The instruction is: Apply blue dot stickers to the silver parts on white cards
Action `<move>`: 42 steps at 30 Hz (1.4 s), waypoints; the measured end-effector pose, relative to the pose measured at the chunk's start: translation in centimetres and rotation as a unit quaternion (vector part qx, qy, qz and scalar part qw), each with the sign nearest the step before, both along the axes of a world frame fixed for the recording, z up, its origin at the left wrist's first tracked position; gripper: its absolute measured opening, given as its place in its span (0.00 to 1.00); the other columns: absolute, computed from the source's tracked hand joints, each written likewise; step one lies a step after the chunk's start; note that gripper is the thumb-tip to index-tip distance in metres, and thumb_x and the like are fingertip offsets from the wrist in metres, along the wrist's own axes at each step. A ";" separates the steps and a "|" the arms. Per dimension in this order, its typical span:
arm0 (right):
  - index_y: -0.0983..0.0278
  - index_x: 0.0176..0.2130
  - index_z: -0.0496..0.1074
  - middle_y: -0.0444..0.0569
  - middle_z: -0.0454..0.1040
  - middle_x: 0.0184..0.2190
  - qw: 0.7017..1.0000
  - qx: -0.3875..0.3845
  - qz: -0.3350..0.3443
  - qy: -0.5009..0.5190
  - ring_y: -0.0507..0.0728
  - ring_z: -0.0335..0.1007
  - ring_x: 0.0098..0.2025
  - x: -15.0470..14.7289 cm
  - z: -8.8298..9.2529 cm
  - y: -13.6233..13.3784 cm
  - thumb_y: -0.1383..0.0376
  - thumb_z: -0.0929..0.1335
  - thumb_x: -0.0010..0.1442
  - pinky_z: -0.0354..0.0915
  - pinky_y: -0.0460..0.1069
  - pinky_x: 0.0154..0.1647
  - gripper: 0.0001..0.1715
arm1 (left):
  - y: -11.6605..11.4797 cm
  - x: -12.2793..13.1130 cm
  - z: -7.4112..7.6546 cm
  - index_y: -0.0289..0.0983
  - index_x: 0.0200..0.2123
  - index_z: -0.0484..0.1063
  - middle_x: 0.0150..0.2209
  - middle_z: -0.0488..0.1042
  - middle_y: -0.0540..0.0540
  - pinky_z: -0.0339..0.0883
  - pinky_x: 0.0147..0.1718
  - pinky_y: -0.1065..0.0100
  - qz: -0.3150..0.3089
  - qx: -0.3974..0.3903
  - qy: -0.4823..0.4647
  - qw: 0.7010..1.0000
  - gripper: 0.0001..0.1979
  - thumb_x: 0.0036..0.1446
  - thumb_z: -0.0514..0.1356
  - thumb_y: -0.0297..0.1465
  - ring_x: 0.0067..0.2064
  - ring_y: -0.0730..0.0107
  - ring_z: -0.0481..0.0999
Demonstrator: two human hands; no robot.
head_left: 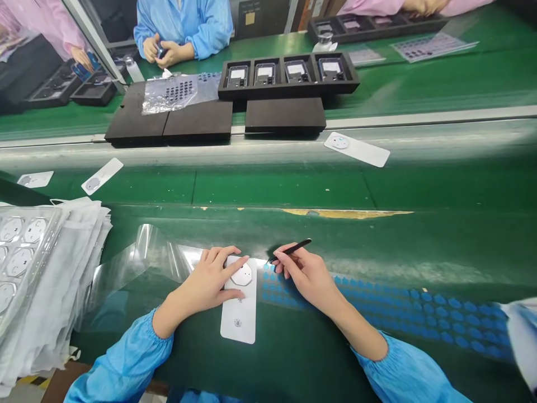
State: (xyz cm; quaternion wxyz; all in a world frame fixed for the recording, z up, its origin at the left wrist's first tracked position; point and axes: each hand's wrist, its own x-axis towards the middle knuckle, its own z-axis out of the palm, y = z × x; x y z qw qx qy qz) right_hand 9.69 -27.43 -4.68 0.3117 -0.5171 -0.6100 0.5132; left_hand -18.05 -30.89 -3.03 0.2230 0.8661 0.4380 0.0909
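My left hand (213, 278) lies with fingers spread over the upper left of a white card (239, 307), thumb and fingertips touching it. A white eight-sided piece with small dark holes (242, 274) sits near the card's top, partly behind my fingers. Lower on the card is a small round printed mark. My right hand (304, 274) is closed around black tweezers (296, 248), whose tip points left and down. Under and beside that hand runs a clear film strip with rows of blue stickers (444, 319). The tweezers' tip is close to its left end; whether it holds a sticker I cannot tell.
Clear film curls up (146, 252) at left, beside stacked white sheets (79, 268) and a clear tray of round white parts (20, 246). Several cards like this white card (356, 149) lie on the belt beyond. Black trays (289, 78) and co-workers are across it.
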 end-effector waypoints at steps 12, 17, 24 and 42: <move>0.63 0.40 0.75 0.52 0.81 0.27 0.993 -0.058 -0.049 0.095 0.56 0.74 0.26 -0.3 0.7 -0.2 0.44 0.71 0.65 0.70 0.50 0.27 0.25 | -0.1 0.0 0.1 0.46 0.74 0.51 0.66 0.62 0.36 0.65 0.59 0.44 0.004 0.005 -0.018 1.000 0.42 0.63 0.66 0.48 0.62 0.44 0.64; 0.64 0.39 0.75 0.51 0.80 0.27 0.989 -0.092 -0.038 0.105 0.55 0.74 0.24 -2.7 2.0 -0.6 0.43 0.71 0.65 0.71 0.50 0.26 0.26 | 0.0 -0.1 0.2 0.45 0.71 0.56 0.66 0.63 0.36 0.66 0.59 0.43 0.011 0.014 -0.027 0.999 0.39 0.62 0.67 0.45 0.61 0.46 0.64; 0.66 0.37 0.73 0.51 0.79 0.25 0.984 -0.152 -0.016 0.096 0.53 0.73 0.20 -4.2 1.9 -0.1 0.40 0.72 0.60 0.70 0.48 0.22 0.31 | 0.0 0.1 0.1 0.43 0.69 0.60 0.65 0.63 0.37 0.66 0.59 0.42 0.014 0.013 -0.025 1.000 0.37 0.62 0.68 0.44 0.61 0.45 0.64; 0.67 0.39 0.75 0.52 0.81 0.26 0.988 -0.141 -0.017 0.064 0.52 0.73 0.20 -4.0 2.0 -0.1 0.44 0.72 0.64 0.70 0.46 0.20 0.28 | 0.2 0.3 0.0 0.39 0.68 0.61 0.65 0.63 0.35 0.65 0.59 0.43 0.003 0.024 -0.019 1.000 0.36 0.64 0.66 0.46 0.61 0.44 0.64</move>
